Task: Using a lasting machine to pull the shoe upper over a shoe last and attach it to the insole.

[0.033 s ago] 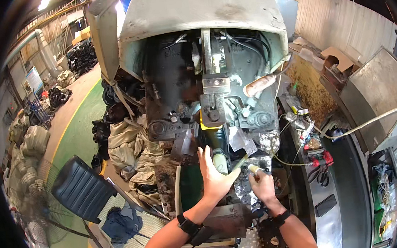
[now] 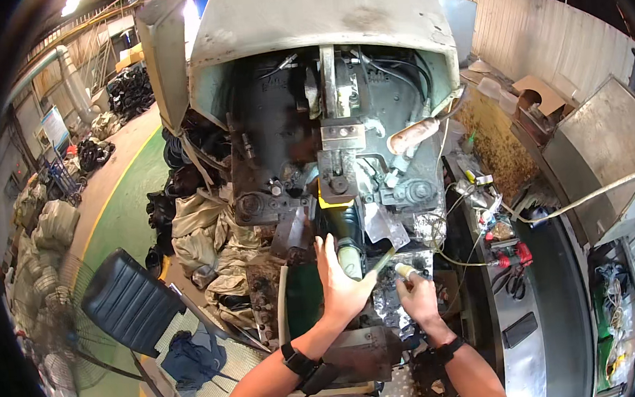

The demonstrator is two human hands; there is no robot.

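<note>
A dark, long piece [image 2: 346,222] that looks like a shoe lies in the machine's middle, below a yellow part [image 2: 334,197]. Its near end carries a pale green, rounded surface [image 2: 350,259]. My left hand [image 2: 343,290] is against that pale end, fingers stretched along its left side and thumb spread to the right. A thin yellow-green strip [image 2: 385,259] slants up from beside the thumb; whether I touch it is unclear. Close by on the right, my right hand [image 2: 419,297] is closed around a short cream-coloured cylindrical piece [image 2: 404,269], its lower part hidden by my fingers.
Metal plates and clamp arms [image 2: 411,189] flank the work spot under a large machine hood [image 2: 318,15]. At right, a bench holds a red tool [image 2: 514,255], scissors [image 2: 513,284] and a dark flat object [image 2: 520,329]. A black chair [image 2: 133,301] and cloth sacks [image 2: 199,234] stand left.
</note>
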